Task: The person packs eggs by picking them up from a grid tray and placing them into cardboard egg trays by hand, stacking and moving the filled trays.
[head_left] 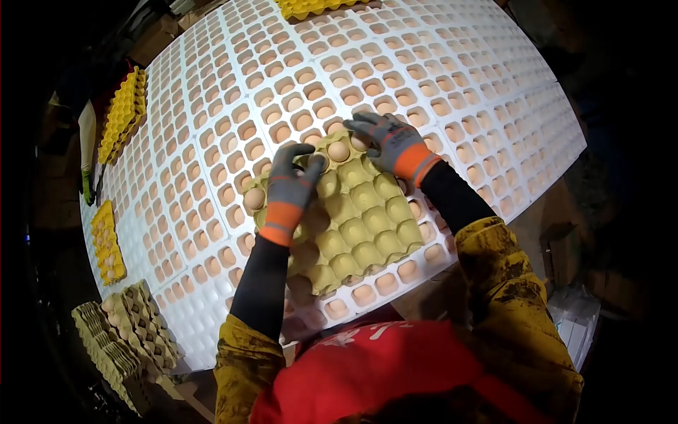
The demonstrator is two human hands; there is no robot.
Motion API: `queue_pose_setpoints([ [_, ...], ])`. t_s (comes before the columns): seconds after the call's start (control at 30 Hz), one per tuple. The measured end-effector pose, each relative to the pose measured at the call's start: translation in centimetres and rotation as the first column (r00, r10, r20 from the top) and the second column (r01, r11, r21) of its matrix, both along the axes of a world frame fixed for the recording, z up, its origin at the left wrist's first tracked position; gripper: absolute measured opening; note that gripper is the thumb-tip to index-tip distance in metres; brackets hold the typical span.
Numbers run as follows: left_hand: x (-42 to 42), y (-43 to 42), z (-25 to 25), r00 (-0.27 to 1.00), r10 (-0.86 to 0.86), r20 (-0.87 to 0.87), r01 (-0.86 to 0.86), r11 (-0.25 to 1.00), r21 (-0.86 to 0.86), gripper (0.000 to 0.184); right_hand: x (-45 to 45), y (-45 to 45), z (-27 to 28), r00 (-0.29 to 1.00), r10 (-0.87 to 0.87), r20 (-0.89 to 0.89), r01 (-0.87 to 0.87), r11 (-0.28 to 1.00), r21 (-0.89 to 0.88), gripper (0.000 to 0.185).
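Note:
A yellowish-green pulp egg tray (pixel 361 232) lies on top of white foam trays in front of me, most of its cups bare. Along its far row sit a few eggs, among them one brown egg (pixel 339 151) between my hands and another egg (pixel 253 198) at the far left corner. My left hand (pixel 291 185), in a grey and orange glove, curls its fingers around an egg in that row. At the right end of the row, my right hand (pixel 395 147), gloved alike, has its fingers and thumb around an egg (pixel 359 143).
White foam trays (pixel 244 92) with eggs in their pockets cover the large table. Yellow egg trays stand at the left edge (pixel 123 116) and far edge (pixel 314 7). Stacked pulp trays (pixel 106 346) are at lower left. Another person's gloved hand (pixel 87 187) shows at far left.

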State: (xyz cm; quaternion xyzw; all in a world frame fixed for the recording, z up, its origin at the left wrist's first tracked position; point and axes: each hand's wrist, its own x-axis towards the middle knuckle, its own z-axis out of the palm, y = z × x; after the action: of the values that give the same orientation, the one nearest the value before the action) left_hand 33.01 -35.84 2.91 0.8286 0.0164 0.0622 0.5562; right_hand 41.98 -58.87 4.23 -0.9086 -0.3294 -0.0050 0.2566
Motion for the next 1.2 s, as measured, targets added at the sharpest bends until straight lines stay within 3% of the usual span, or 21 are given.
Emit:
queue_pose_setpoints([
  [0.03, 0.7, -0.5, -0.5, 0.982, -0.051, 0.18, -0.042, 0.877, 0.479, 0.036, 0.3, 0.5, -0.4, 0.995, 0.052, 0.085, -0.03, 0.968, -0.247, 0.041],
  [0.1, 2.1, -0.8, -0.9, 0.986, -0.166, 0.003, 0.087, 0.532, 0.843, 0.041, 0.2, -0.5, 0.2, 0.994, -0.031, -0.109, 0.032, 0.999, 0.014, 0.047],
  [0.13, 2.3, -0.2, -0.7, 0.992, -0.124, -0.012, 0.094, 0.677, 0.73, 0.04, 0.4, -1.1, 0.8, 0.978, -0.049, -0.204, 0.079, 0.987, 0.14, 0.05],
  [0.17, 2.4, 0.5, -0.4, 0.995, -0.089, -0.038, 0.094, 0.8, 0.592, 0.04, 0.2, -2.0, -0.6, 0.878, 0.086, -0.472, 0.241, 0.772, 0.588, 0.052],
  [0.2, 2.1, 1.3, 0.0, 0.996, -0.051, -0.073, 0.078, 0.899, 0.431, 0.039, -0.6, -2.9, 0.1, 0.788, 0.191, -0.585, 0.37, 0.612, 0.699, 0.05],
  [0.23, 1.5, 2.7, 0.8, 0.955, -0.051, -0.292, 0.037, 0.998, -0.052, 0.04, -1.0, -3.5, 0.9, 0.684, 0.325, -0.653, 0.507, 0.431, 0.746, 0.048],
  [0.3, -1.5, 6.1, 3.3, 0.964, -0.142, -0.225, -0.08, 0.65, -0.755, 0.046, -0.6, -3.5, 0.9, 0.533, 0.428, -0.73, 0.517, 0.518, 0.681, 0.049],
  [0.33, -3.1, 7.7, 4.0, 0.971, -0.067, -0.23, -0.145, 0.603, -0.784, 0.048, -0.6, -2.3, 2.6, 0.513, 0.334, -0.791, 0.438, 0.691, 0.575, 0.05],
  [0.37, -4.4, 9.7, 4.4, 0.972, 0.012, -0.235, -0.202, 0.551, -0.81, 0.05, 0.5, -0.8, 1.5, 0.868, 0.241, -0.433, 0.036, 0.84, 0.541, 0.058],
  [0.43, -6.3, 13.8, 4.1, 0.972, 0.061, -0.226, -0.2, 0.72, -0.665, 0.041, -0.1, 2.1, 2.0, 0.992, 0.116, -0.054, -0.115, 0.993, 0.015, 0.06],
  [0.5, -6.4, 15.0, 4.4, 0.889, 0.187, -0.417, -0.219, 0.975, -0.03, 0.032, -0.5, 5.2, 3.1, 0.999, 0.047, -0.019, -0.05, 0.856, -0.514, 0.043],
  [0.57, -6.5, 14.1, 2.7, 0.999, 0.023, 0.026, -0.033, 0.869, 0.493, 0.042, -0.4, 6.4, 3.0, 0.998, -0.007, -0.067, -0.033, 0.82, -0.572, 0.037],
  [0.6, -6.5, 13.0, 2.4, 0.992, 0.044, -0.118, 0.026, 0.846, 0.533, 0.052, -0.6, 6.3, 2.7, 0.999, -0.024, -0.041, 0.001, 0.87, -0.493, 0.038],
  [0.8, -6.8, 10.8, -0.6, 0.985, 0.149, -0.092, -0.054, 0.762, 0.646, 0.051, -3.3, 3.2, 0.0, 0.973, -0.227, -0.032, 0.225, 0.973, -0.059, 0.053],
  [0.83, -6.9, 11.3, -0.7, 0.99, 0.137, -0.045, -0.079, 0.775, 0.626, 0.049, -3.8, 2.9, -0.1, 0.968, -0.214, 0.129, 0.216, 0.976, -0.001, 0.049],
  [0.9, -7.2, 12.4, -1.3, 0.98, 0.159, 0.12, -0.198, 0.842, 0.502, 0.05, -5.6, 2.1, 0.5, 0.855, -0.188, -0.483, 0.398, 0.835, 0.379, 0.045],
  [0.97, -8.8, 13.6, 0.3, 0.952, 0.275, 0.135, -0.286, 0.955, 0.074, 0.044, -9.0, 3.8, 3.3, 0.615, 0.047, -0.787, 0.596, 0.626, 0.503, 0.043],
  [1.03, -12.8, 16.2, 4.0, 0.923, 0.261, -0.282, -0.368, 0.809, -0.459, 0.034, -13.1, 5.9, 4.1, 0.514, 0.17, -0.841, 0.677, 0.521, 0.52, 0.047],
  [1.07, -15.3, 17.8, 4.4, 0.944, 0.305, -0.129, -0.331, 0.855, -0.399, 0.032, -14.7, 6.9, 4.0, 0.48, 0.221, -0.849, 0.634, 0.582, 0.509, 0.048],
  [1.17, -23.8, 23.3, 4.7, 0.841, 0.473, -0.262, -0.537, 0.787, -0.303, 0.037, -19.6, 13.0, 3.8, 0.48, 0.255, -0.839, 0.45, 0.75, 0.485, 0.05],
  [1.2, -27.6, 26.0, 2.4, 0.859, 0.497, -0.123, -0.508, 0.858, -0.084, 0.038, -21.5, 15.7, 3.3, 0.531, 0.252, -0.809, 0.364, 0.794, 0.487, 0.051],
])
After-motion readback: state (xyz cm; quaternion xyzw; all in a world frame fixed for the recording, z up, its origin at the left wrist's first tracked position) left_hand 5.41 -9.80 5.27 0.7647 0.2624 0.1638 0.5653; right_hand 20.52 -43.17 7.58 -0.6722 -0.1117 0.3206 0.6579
